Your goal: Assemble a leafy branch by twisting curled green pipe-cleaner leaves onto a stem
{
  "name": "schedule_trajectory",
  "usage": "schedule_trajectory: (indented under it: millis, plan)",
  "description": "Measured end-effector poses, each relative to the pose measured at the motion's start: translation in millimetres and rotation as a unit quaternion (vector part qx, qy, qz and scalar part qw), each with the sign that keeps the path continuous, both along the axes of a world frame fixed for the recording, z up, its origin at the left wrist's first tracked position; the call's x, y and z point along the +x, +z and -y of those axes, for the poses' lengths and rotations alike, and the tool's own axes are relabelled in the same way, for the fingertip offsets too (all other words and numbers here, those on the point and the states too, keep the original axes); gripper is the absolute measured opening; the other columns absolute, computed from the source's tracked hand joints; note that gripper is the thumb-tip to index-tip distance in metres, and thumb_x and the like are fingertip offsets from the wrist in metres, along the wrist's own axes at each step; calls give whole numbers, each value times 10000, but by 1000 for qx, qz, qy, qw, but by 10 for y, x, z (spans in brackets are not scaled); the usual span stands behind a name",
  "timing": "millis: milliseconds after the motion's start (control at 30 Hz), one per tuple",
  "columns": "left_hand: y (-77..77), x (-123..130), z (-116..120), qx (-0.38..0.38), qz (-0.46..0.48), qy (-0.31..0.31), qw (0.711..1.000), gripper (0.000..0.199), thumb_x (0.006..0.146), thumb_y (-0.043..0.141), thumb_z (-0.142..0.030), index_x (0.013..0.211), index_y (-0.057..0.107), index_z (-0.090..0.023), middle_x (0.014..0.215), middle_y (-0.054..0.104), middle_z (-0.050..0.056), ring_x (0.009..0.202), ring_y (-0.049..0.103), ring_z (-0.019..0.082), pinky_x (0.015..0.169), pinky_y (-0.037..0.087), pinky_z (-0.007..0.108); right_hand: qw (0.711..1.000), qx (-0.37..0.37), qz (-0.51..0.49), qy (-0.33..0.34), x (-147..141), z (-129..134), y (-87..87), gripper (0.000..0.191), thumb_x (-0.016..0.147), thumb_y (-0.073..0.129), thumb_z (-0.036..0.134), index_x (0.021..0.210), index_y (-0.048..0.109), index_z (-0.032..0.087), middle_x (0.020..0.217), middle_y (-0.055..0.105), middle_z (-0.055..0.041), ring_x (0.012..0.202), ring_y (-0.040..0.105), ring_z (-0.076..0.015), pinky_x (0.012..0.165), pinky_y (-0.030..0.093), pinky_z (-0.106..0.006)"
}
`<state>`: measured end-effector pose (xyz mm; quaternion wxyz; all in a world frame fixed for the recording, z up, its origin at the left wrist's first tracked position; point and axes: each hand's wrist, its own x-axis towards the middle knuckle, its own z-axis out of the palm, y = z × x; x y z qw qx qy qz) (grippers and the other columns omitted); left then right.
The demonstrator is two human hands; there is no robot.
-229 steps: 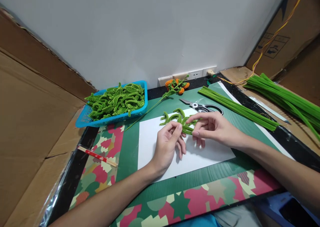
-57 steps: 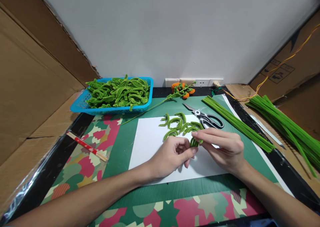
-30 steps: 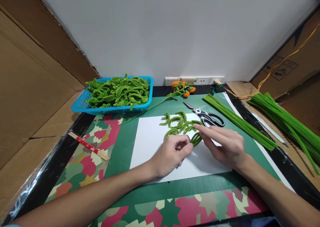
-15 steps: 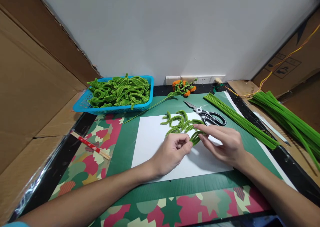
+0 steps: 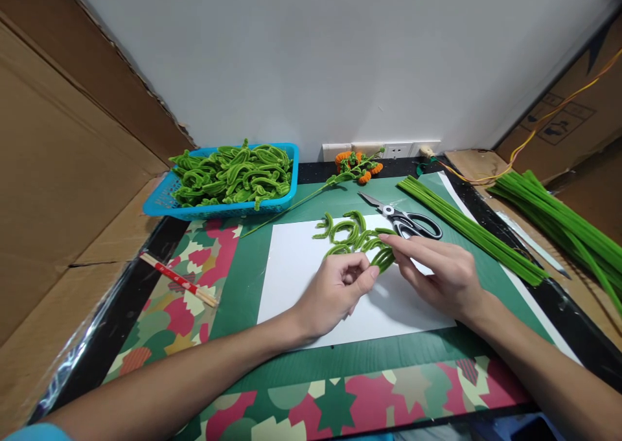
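My left hand (image 5: 337,292) is closed in a pinch on a curved green pipe cleaner piece (image 5: 383,260), held above a sheet of white paper (image 5: 286,298). Close to the right end of that piece is my right hand (image 5: 437,272), its fingers stretched out and slightly apart; whether they touch it is hard to tell. Several short, bent green pipe cleaner pieces (image 5: 346,232) lie on the paper just beyond both hands. Black-and-grey scissors (image 5: 403,221) rest behind my right hand, blades parted slightly.
A blue basket (image 5: 218,213) heaped with bent green pieces stands back left. An orange flower stem (image 5: 335,180) lies behind the paper. Long green pipe cleaners (image 5: 471,234) lie to the right, with another bundle (image 5: 558,214) beyond. Wrapped chopsticks (image 5: 179,279) lie left.
My right hand's fingers have drawn slightly away from the held piece, which now shows more of its curve. My left hand keeps its pinch. The view has shifted a little.
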<state>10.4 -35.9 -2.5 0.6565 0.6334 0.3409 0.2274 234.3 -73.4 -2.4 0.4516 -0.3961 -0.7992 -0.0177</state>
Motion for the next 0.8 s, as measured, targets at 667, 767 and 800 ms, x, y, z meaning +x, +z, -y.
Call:
schedule_trajectory:
  millis: [667,767,800]
  plan:
    - [36,27,6,54,-36,17,998,375,1013,634,-368,690,571,-189,573,550,-36,539,518,113,563,385,247,995,-83,-62,16,-156,39,-51,212,992,636,55,1146,724,173,861,759,-45,684,677,-149,606,550,-252]
    - [25,33,-2,34,-19,14,999,378,1017,653,-412,724,561,-191,584,533,-49,528,503,105,545,373,239,994,-87,-66,14,-143,23,-46,211,995,645,57,1149,724,179,881,765,-46,697,682,-147,613,547,-248]
    - [23,33,-3,30,-18,14,999,386,1018,658,-426,728,556,-193,577,522,-53,520,491,103,537,364,237,994,-83,-64,14,-141,17,-48,211,1002,635,58,1149,723,180,874,761,-44,705,686,-148,608,542,-244]
